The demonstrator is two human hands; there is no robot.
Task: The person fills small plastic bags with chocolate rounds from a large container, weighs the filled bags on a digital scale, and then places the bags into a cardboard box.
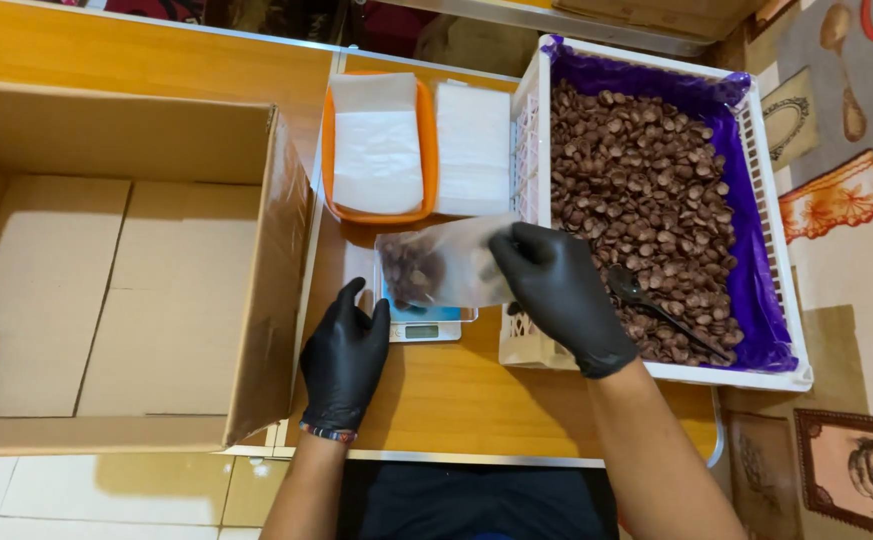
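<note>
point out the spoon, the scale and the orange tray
spoon (624, 283), head view, on its dark bowl
scale (420, 331), head view, on its front display strip
orange tray (429, 150), head view, on its right rim

Your right hand, black glove, pinches a clear plastic bag w/ brown pieces inside, held just over the small scale. Your left hand rests at the scale's left edge, prob. touching it. Right of the scale: white crate, purple liner, full of brown pieces, black spoon on top. Behind the scale: orange tray w/ white sheets. Left of the scale: open cardboard box.
</note>
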